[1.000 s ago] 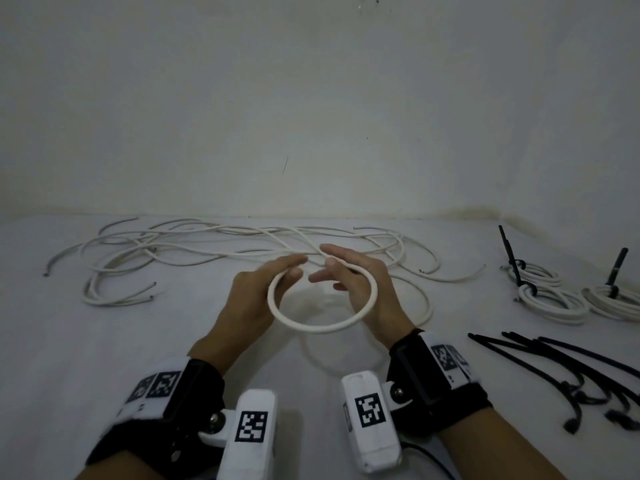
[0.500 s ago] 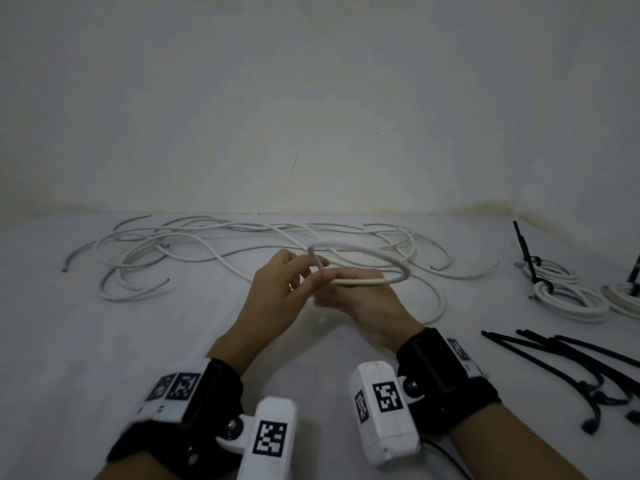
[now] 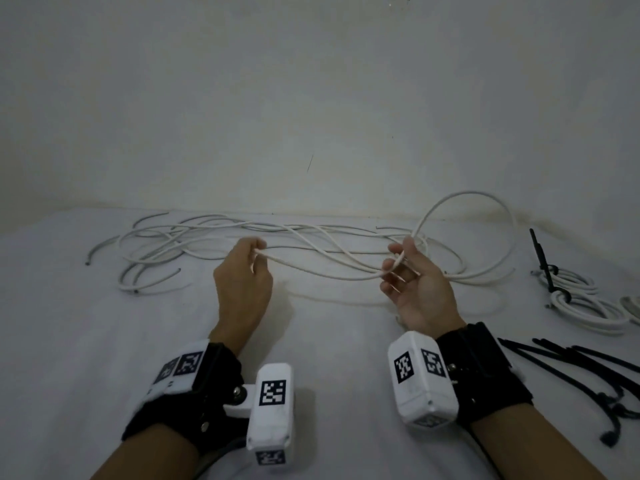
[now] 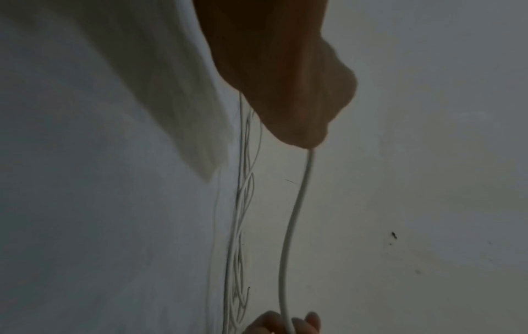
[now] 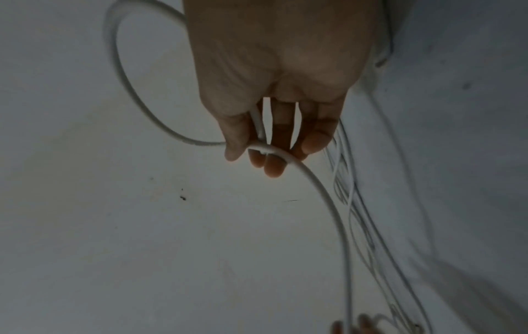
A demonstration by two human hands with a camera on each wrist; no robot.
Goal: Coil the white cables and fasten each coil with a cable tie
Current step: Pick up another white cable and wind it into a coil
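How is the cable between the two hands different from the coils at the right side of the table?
The held cable hangs in the air as one loose loop, untied; the coils lie on the table, wound tight and fastened with black ties. Both are white. The left hand and right hand pinch the held cable.

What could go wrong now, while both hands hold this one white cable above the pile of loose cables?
1. The right hand pinches only the crossing of a single loop of the white cable; the loop may spring open.
2. The span to the left hand hangs just above the loose cables, so it could snag them.
3. The cable ties lie to the right; reaching for one leaves a single hand on the coil.
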